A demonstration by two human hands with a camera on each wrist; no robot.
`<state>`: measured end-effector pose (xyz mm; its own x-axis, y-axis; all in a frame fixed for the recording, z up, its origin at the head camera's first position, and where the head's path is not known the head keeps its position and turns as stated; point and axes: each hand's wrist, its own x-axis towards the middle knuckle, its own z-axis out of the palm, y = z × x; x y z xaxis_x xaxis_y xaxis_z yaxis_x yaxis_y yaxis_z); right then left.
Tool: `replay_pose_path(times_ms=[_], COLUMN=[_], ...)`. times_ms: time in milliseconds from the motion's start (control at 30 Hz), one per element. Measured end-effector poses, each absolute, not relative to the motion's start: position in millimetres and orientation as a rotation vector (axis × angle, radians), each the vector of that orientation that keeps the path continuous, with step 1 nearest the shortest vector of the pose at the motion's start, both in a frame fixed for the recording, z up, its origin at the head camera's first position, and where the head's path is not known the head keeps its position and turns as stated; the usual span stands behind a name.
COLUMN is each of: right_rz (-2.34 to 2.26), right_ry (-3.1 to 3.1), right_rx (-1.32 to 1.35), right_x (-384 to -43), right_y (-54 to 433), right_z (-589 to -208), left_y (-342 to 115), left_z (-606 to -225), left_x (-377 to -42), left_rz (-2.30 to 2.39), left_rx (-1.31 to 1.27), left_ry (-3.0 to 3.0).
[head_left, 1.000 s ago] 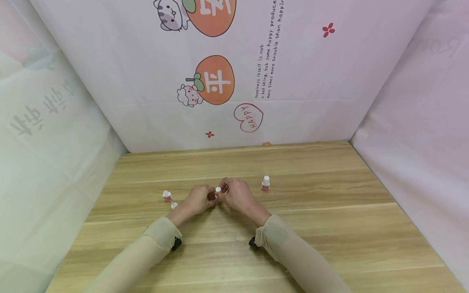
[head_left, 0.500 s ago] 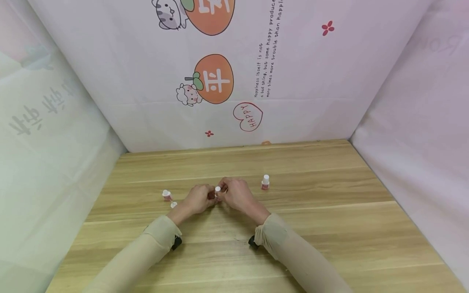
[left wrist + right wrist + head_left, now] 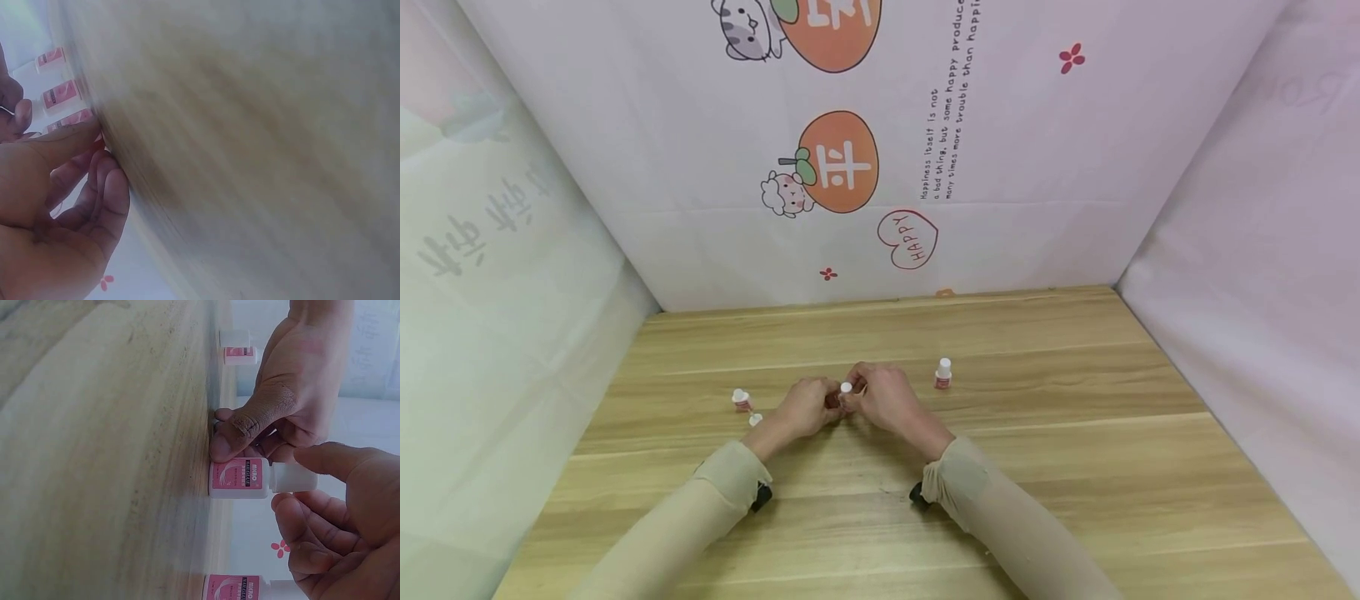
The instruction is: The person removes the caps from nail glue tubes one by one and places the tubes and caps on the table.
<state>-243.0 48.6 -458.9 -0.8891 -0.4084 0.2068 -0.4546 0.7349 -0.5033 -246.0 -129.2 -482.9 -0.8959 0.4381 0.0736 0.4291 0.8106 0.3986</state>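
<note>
A small white nail glue bottle [image 3: 240, 478] with a pink label stands upright on the wooden table between the hands. Its white cap [image 3: 294, 477] is pinched by my right hand [image 3: 889, 401], thumb on one side and fingertip on the other. My left hand [image 3: 806, 408] meets it from the left, fingers curled, with the thumb tip [image 3: 226, 447] low beside the bottle's body. In the left wrist view, a partly covered pink label [image 3: 70, 119] shows just past the left thumb, and a bit of red shows between thumb and fingers. Most of what the left hand pinches is hidden.
Another nail glue bottle [image 3: 943, 374] stands to the right of the hands. Left of them is a further bottle [image 3: 742, 401], with a small white piece [image 3: 756, 420] beside it near the left wrist. White printed sheets [image 3: 1000, 167] wall the table's back and both sides.
</note>
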Motion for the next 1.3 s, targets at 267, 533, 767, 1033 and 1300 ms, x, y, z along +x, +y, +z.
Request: replay_pose_path(times_ms=[267,533,767,1033,1300], right_rz=[0.854,0.837,0.834,0.900,0.865], right_ry=[-2.845,-2.831,-2.843,-2.899,-2.887], right_rx=[0.706,0.741,0.750,0.676,0.676], right_x=[-243.7,-243.9,-242.8,-242.6,-243.2], right_y=[48.1,48.2,48.5,48.6,47.5], right_z=[-459.4,-458.4,-457.7,-457.5,-459.8], left_y=[-129.1,-129.6,-129.8,-129.7,-130.7], left_z=[-482.7,-482.2,-484.1,-483.9,-485.4], left_x=[-247.3,-246.1,-245.8,-245.0,-245.6], left_rz=[0.642,0.634,0.633,0.617,0.602], left_rx=[0.732,0.722,0.737,0.735,0.756], left_ry=[2.962,2.963,2.978,2.996,2.999])
